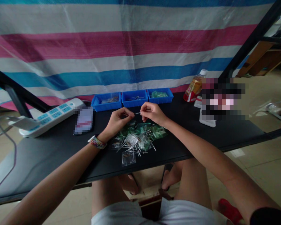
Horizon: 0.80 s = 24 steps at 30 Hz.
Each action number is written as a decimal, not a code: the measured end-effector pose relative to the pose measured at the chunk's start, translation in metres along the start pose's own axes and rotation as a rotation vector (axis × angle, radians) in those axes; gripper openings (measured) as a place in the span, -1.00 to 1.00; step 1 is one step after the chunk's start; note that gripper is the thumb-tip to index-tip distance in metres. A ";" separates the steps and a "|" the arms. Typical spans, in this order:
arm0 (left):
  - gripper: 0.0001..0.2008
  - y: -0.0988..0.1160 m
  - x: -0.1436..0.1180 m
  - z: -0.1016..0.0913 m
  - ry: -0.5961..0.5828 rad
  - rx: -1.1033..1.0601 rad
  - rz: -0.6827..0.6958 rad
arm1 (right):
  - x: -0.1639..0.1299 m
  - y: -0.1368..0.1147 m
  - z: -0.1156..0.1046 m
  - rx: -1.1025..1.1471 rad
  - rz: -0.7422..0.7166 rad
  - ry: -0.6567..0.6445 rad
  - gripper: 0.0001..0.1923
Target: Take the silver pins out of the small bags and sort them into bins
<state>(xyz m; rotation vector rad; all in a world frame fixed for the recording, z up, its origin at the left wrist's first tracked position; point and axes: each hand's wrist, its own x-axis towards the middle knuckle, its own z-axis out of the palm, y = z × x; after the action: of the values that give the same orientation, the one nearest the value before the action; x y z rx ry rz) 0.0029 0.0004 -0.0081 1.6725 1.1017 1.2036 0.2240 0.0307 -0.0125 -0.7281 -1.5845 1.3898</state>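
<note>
My left hand (120, 120) and my right hand (153, 113) meet over the middle of the black table, each pinching one end of a thin metal rod (137, 113). Below them lies a pile of small clear plastic bags (132, 140), green packets (158, 132) and loose silvery rods (138, 151). One small clear bag (128, 158) with brownish pieces inside lies at the pile's near side. Just beyond my hands, three blue bins stand in a row: the left bin (106, 107) holds bagged parts, the middle bin (134, 102) metal rods, the right bin (160, 99) green packets.
A white power strip (53, 117) with a plugged-in cable lies on the table (61, 156) at left, beside a blurred-out phone-like object (84, 121). At right stand a drink bottle (194, 86) and a white item (207, 118). A striped sheet (131, 47) hangs behind.
</note>
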 end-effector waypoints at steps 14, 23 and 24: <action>-0.82 0.004 0.001 -0.005 0.076 -0.091 -0.009 | 0.011 -0.010 -0.041 -0.312 -0.011 0.269 -0.75; -0.86 0.000 0.003 -0.005 0.038 -0.056 -0.011 | -0.008 -0.027 -0.050 -0.715 0.174 -0.358 -0.89; -0.86 0.000 0.003 -0.005 0.034 -0.054 -0.011 | -0.010 -0.026 -0.049 -0.748 0.188 -0.366 -0.87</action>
<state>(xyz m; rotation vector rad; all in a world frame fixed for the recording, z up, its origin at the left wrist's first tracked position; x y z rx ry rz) -0.0011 0.0037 -0.0060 1.6091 1.0884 1.2487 0.2750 0.0396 0.0101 -1.1198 -2.4265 1.0751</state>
